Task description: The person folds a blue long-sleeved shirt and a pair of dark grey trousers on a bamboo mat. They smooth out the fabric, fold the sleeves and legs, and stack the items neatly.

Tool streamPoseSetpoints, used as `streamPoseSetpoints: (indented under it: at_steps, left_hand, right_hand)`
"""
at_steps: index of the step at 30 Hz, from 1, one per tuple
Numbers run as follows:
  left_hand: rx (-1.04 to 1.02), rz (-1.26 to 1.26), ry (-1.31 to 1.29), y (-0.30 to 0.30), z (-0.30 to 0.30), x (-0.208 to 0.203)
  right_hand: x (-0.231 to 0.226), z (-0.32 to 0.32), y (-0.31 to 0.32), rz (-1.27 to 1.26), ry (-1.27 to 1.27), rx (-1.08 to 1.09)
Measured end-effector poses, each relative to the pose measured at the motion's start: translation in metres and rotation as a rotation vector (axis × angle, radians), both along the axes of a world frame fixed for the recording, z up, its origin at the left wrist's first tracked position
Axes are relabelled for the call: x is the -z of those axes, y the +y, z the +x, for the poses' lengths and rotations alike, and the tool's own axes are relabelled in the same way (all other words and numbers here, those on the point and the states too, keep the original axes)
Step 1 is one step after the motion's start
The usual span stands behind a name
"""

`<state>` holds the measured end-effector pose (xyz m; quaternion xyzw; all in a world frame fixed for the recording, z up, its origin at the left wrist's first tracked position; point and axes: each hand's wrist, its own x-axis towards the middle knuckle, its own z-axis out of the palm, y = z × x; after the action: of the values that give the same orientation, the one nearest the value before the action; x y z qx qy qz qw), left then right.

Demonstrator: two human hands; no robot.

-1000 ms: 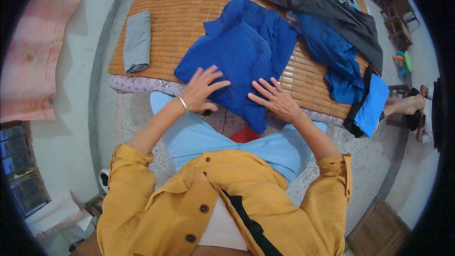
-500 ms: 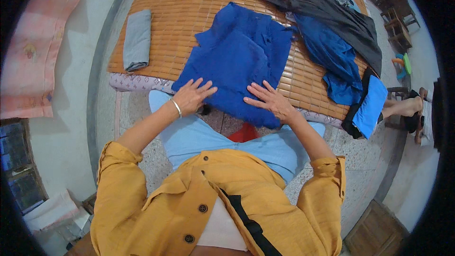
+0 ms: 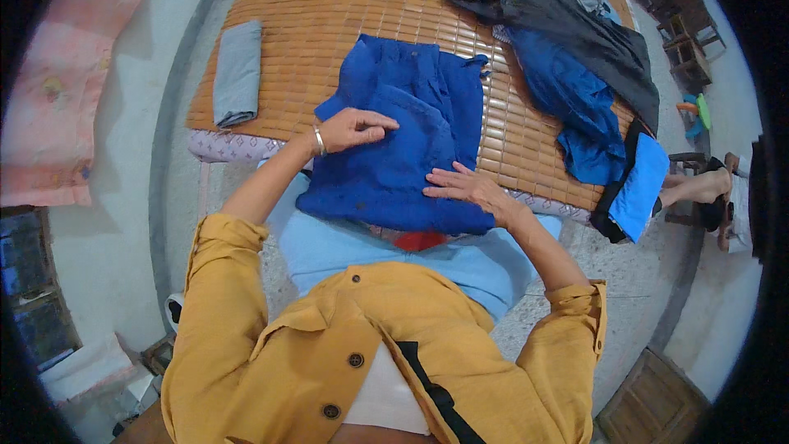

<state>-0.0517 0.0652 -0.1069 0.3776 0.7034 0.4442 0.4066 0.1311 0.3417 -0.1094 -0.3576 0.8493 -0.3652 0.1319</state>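
A dark blue garment [image 3: 419, 144], folded into a rough block, lies at the near edge of the bamboo mat [image 3: 283, 74] and hangs over it toward my lap. Creases cross its surface, and its exact kind is unclear. Resting on its left part is my left hand [image 3: 355, 129], with a bracelet at the wrist and its fingers stretched to the right. My right hand [image 3: 467, 188] lies flat on the near right part of the cloth, fingers slightly apart. Neither hand grips the fabric.
A folded grey cloth [image 3: 237, 74] sits at the mat's left. On the right, a dark garment [image 3: 559, 20] and a loose blue garment [image 3: 567, 90] are heaped. A bright blue and black folded item [image 3: 637, 185] lies at the right corner. Another person's leg [image 3: 694, 187] shows beyond.
The blue garment has shifted toward me, its far edge now lower and nearer. My left hand has moved up and right onto it; my right hand has moved only slightly.
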Motion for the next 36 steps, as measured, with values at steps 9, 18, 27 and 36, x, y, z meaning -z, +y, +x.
streamPoseSetpoints:
  at_steps: [9, 18, 27, 36]
  left_hand:
    - [-0.674, 0.031, -0.802, -0.028, -0.04, 0.021]
    - [-0.756, 0.097, -0.301, -0.027, -0.022, 0.045]
    - [-0.945, 0.133, 0.036, -0.026, 0.003, 0.055]
    - [-1.331, 0.066, 0.581, 0.0, 0.045, 0.037]
  right_hand:
    - [-0.002, -0.077, 0.021, -0.844, -0.498, 1.15]
    - [0.023, -0.085, 0.025, -0.882, -0.69, 1.225]
    - [0.027, -0.113, 0.024, -0.604, -0.139, 1.126]
    - [0.046, -0.108, 0.007, 0.081, 0.105, 1.397]
